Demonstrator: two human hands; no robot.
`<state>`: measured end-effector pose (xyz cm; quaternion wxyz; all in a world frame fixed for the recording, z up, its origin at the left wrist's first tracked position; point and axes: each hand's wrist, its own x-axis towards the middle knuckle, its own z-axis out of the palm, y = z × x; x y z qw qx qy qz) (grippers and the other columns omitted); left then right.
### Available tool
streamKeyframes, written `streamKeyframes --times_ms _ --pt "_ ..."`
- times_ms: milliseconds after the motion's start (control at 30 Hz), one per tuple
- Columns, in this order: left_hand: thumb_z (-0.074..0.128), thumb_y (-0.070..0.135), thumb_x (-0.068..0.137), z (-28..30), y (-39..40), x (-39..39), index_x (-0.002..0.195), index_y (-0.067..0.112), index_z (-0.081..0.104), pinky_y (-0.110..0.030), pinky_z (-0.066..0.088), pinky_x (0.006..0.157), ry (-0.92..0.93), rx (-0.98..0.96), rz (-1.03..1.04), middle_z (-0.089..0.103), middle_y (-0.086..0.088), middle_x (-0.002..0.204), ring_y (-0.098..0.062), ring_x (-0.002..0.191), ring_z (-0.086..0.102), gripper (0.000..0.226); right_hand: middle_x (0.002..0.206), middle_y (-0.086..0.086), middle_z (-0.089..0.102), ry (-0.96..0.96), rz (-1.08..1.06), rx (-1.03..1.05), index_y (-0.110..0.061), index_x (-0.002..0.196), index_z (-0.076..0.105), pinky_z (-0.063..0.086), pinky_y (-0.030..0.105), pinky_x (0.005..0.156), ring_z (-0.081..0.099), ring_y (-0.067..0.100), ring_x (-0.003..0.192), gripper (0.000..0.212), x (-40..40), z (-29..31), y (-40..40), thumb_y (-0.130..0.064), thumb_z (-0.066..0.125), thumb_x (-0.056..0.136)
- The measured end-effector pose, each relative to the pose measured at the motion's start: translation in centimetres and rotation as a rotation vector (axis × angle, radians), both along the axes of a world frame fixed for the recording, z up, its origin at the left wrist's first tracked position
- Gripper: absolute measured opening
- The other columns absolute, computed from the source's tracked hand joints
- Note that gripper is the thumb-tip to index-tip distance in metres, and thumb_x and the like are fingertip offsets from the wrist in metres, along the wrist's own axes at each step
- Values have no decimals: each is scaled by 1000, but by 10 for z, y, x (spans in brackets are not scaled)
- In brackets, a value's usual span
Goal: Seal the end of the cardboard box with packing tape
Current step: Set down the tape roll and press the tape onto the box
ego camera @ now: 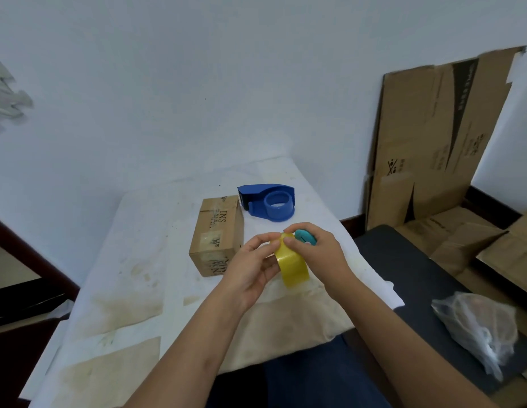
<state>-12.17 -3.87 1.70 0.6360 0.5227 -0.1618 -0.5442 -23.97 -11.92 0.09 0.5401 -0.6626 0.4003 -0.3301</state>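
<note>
A small brown cardboard box lies on the white table, its printed end facing me. Just right of the box, above the table, both hands hold a yellow roll of packing tape. My left hand grips the roll from the left with fingers curled on its rim. My right hand pinches the top of the roll with thumb and forefinger, and a small teal cutter shows under its fingers. Whether that hand holds the cutter I cannot tell.
A blue tape dispenser without a roll stands behind the box. Flattened cardboard sheets lean on the wall at right, with more boxes below. A clear plastic bag lies on a dark surface at right. The table cloth is stained.
</note>
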Motion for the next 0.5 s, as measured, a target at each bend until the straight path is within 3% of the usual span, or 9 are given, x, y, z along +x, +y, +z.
streamKeyframes --times_ms 167,300,367,500 --pt "55 6 97 0 -2 3 120 12 66 -35 57 92 -165 9 -30 73 -17 115 -24 102 72 26 101 -2 65 135 -26 -183 -25 105 67 42 16 66 57 10 86 16 2 6 -8 -27 64 90" --pt "56 11 97 7 2 10 132 30 59 -33 54 97 -406 38 -105 68 -5 120 -16 101 73 40 107 0 60 466 -59 -533 -23 112 63 41 22 75 57 17 94 20 7 -1 -25 -22 58 92" --pt "53 9 98 16 4 14 128 24 63 -29 56 92 -451 11 -133 69 -5 120 -17 100 73 35 109 1 60 583 -25 -686 -21 111 64 42 26 76 55 19 98 22 11 -10 -30 -17 56 91" --pt "47 4 100 38 12 33 117 13 68 -26 59 86 -539 -60 -77 73 -7 115 -20 98 73 29 115 1 56 681 98 -695 -22 117 62 42 28 73 53 21 108 27 19 -26 -26 -15 55 91"
